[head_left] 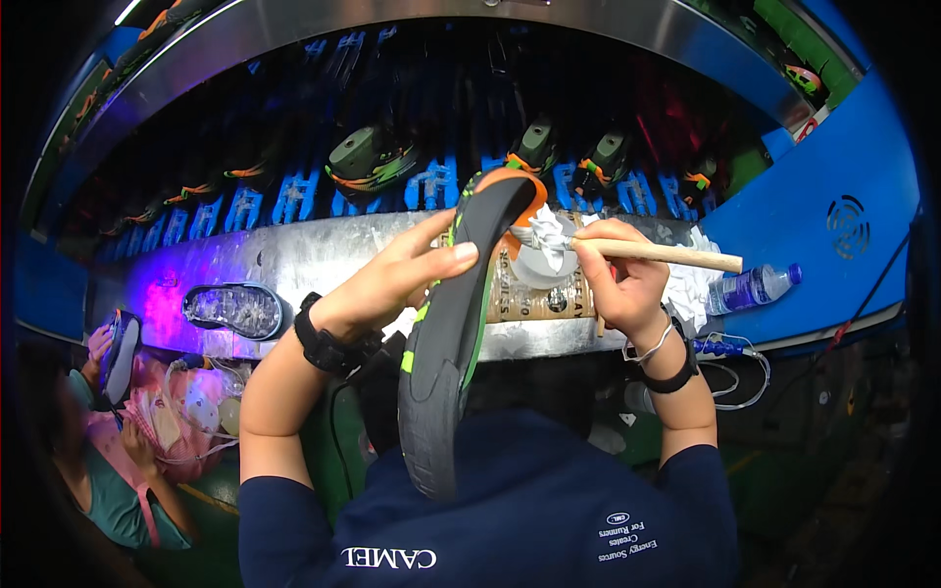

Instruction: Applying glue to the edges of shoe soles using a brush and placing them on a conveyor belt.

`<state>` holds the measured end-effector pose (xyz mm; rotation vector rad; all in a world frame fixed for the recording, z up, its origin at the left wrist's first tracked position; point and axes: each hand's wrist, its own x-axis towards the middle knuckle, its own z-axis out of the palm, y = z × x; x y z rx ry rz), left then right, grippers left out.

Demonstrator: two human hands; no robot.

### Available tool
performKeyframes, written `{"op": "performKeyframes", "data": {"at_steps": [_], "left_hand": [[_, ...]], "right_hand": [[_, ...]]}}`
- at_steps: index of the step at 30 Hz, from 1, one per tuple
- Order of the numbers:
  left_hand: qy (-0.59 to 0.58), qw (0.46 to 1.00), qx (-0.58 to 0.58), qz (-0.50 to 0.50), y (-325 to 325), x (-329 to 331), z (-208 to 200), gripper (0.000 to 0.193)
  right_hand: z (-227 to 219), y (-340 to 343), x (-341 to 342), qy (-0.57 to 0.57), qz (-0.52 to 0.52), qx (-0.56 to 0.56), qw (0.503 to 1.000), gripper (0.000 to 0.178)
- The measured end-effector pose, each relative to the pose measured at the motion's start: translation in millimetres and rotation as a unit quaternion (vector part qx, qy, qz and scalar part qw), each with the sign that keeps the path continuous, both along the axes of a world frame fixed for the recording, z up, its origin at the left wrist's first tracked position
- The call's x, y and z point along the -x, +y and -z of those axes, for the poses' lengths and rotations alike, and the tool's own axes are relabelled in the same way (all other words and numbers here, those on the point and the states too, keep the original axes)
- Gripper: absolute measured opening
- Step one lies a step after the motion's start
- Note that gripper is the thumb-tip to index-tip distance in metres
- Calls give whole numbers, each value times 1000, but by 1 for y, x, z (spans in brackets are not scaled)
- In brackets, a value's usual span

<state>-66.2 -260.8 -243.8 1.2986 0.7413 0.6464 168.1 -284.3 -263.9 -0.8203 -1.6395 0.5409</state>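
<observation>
My left hand (417,265) is wrapped round a long shoe (441,338) with a black sole, bright green edging and an orange end. It stands tilted lengthwise in front of my body, its lower end over my dark shirt. My right hand (625,279) grips a wooden-handled brush (686,257), its handle pointing right. Crumpled white tissue (551,237) sits at the brush's head, beside the shoe's orange end, and partly hides the head. Below the tissue, a round white container (547,269) stands on a brown printed sheet (534,306).
On the metal bench (333,235), a shoe sole (235,310) lies to the left. White tissues (688,289) and a plastic bottle (753,290) lie to the right. Behind, blue racks (431,186) carry several shoes (368,157). A co-worker at left holds a shoe (120,358).
</observation>
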Motion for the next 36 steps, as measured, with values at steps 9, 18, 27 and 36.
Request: {"op": "performKeyframes", "data": {"at_steps": [9, 18, 27, 36], "left_hand": [[-1, 1000, -5, 9, 6, 2, 9, 74], [21, 999, -23, 11, 11, 1, 1, 82], [-26, 999, -41, 11, 13, -7, -5, 83], [-18, 999, -26, -19, 25, -5, -13, 82]], "right_hand": [[-3, -18, 5, -54, -70, 44, 995, 8], [-12, -7, 8, 0, -14, 36, 999, 8], [-14, 7, 0, 16, 77, -2, 997, 4], [-25, -41, 12, -89, -65, 0, 994, 11]]}}
